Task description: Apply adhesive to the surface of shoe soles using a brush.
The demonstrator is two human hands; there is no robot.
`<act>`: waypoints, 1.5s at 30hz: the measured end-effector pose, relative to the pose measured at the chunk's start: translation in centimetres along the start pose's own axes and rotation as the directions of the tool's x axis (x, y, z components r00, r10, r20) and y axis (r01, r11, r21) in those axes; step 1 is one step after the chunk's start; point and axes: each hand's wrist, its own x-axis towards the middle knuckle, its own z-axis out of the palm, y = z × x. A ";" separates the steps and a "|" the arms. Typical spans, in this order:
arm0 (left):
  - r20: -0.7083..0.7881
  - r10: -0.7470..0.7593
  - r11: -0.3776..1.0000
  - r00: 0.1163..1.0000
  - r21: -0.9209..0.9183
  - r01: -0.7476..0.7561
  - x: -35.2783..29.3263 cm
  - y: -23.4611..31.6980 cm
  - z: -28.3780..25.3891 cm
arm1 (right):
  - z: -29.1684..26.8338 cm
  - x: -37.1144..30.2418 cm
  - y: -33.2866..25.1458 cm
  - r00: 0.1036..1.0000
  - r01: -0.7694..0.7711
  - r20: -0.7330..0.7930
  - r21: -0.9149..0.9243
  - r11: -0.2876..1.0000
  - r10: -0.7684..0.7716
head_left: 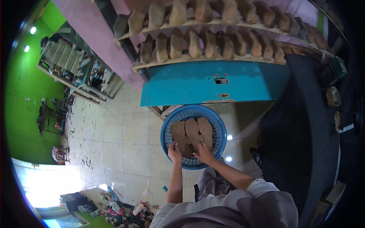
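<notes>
A round blue plastic basket (pixel 222 131) stands on the floor in front of me. Across it lie three brown, sole-shaped pieces side by side: a left shoe sole (pixel 178 131), a middle shoe sole (pixel 192 129) and a right shoe sole (pixel 205 129). My left hand (pixel 175 153) is closed on the near left edge of the left sole, thumb toward its surface. My right hand (pixel 204 153) reaches over the basket's near side, its fingers closed at the near end of the middle sole. The undersides of the soles and some fingertips are hidden.
Beyond the basket stands a turquoise panel (pixel 182 83), below shelves (pixel 213 57) lined with wooden shoe lasts (pixel 176 45). Dark cloth (pixel 289 129) hangs at the right. A pile of shoes (pixel 127 211) lies at the lower left, scraps on the tiled floor (pixel 129 152).
</notes>
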 end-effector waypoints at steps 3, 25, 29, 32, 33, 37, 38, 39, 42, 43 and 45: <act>0.017 0.019 0.959 1.000 -0.283 -0.014 -2.5 4.3 -2.0 | -7.0 -1.0 -2.1 0.988 0.041 -0.152 0.113 0.993 -0.023; 0.514 0.698 0.666 0.498 -0.721 -0.190 -29.4 33.4 8.6 | -35.7 -35.4 -3.0 0.390 -0.217 -0.888 0.169 0.961 0.245; 0.578 0.747 0.620 0.327 -0.784 -0.028 -39.8 35.6 12.1 | -39.9 -46.2 -2.6 0.123 -0.355 -0.981 0.095 0.930 0.147; 0.681 0.723 0.675 0.117 -0.732 0.093 -47.2 37.5 12.3 | -42.5 -54.5 -1.7 -0.115 -0.498 -0.993 0.077 0.864 0.022; 0.644 0.761 0.639 0.073 -0.764 0.088 -49.3 37.9 12.7 | -43.4 -57.1 -1.5 -0.185 -0.539 -0.983 0.099 0.837 -0.004; 0.617 0.785 0.620 -0.057 -0.778 0.102 -55.3 39.2 13.5 | -47.8 -64.9 -1.2 -0.345 -0.632 -0.935 0.164 0.757 -0.085; 0.621 0.780 0.626 -0.077 -0.773 0.106 -56.5 39.4 13.8 | -49.1 -66.3 -0.8 -0.379 -0.634 -0.918 0.163 0.756 -0.119; 0.602 0.794 0.608 -0.087 -0.787 0.102 -57.4 39.5 14.1 | -50.5 -67.7 -0.3 -0.356 -0.697 -0.918 0.135 0.705 -0.176; 0.573 0.811 0.583 -0.118 -0.808 0.088 -59.2 40.2 14.7 | -54.9 -71.3 2.9 -0.317 -0.747 -0.933 0.134 0.651 -0.171; 0.559 0.818 0.572 -0.137 -0.817 0.079 -59.6 40.4 14.8 | -56.1 -72.5 4.5 -0.321 -0.750 -0.932 0.140 0.647 -0.170; 0.562 0.815 0.574 -0.144 -0.817 0.057 -59.9 40.9 15.2 | -58.5 -74.1 7.7 -0.284 -0.818 -0.955 0.194 0.541 -0.087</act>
